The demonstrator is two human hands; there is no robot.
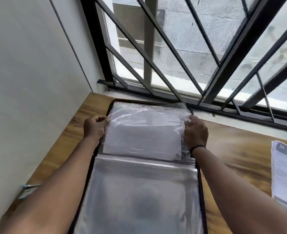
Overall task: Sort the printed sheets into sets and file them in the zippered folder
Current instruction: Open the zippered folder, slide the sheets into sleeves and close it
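- Folder (200, 191), zippered, one: lies open and flat on my wooden bench (227, 149), its far end near the window sill, its dark zip edging running down both long sides.
- Clear sleeve (146, 122), one raised: lifted off the far half of the folder, with pale sheets (139, 142) showing through it; their number cannot be counted.
- Left hand (95, 127): fingers curled, pinching the sleeve's left edge.
- Right hand (196, 132): fingers curled, pinching the sleeve's right edge; one dark band (196, 148) sits on this wrist. My two hands are well apart, one at each side.
- Printed stack (284, 173), one: rests on the bench at my right, apart from the folder.
- Window grille (212, 53), one: dark bars beyond the bench.
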